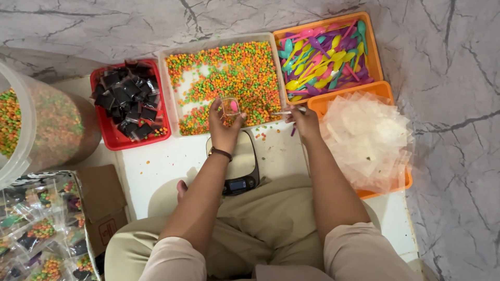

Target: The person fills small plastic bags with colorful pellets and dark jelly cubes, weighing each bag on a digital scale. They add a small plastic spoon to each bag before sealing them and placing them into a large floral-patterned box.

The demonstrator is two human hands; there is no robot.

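Observation:
My left hand (pixel 224 127) holds a small clear plastic pouch (pixel 229 108) upright at the front edge of a clear tray (pixel 163 83) of orange, green and yellow beads (pixel 245 73). A pink item shows inside the pouch. My right hand (pixel 304 120) pinches a thin light spoon-like tool (pixel 287 112) beside the pouch, over the tray's front right corner. Under my left wrist lies a white kitchen scale (pixel 240 169) with a dark display.
A red tray (pixel 107 132) holds small black packets at the left. Two orange trays at the right hold coloured plastic spoons (pixel 323 57) and clear empty pouches (pixel 367 138). A large clear tub of beads (pixel 31 125) and filled bags (pixel 41 234) sit at the far left.

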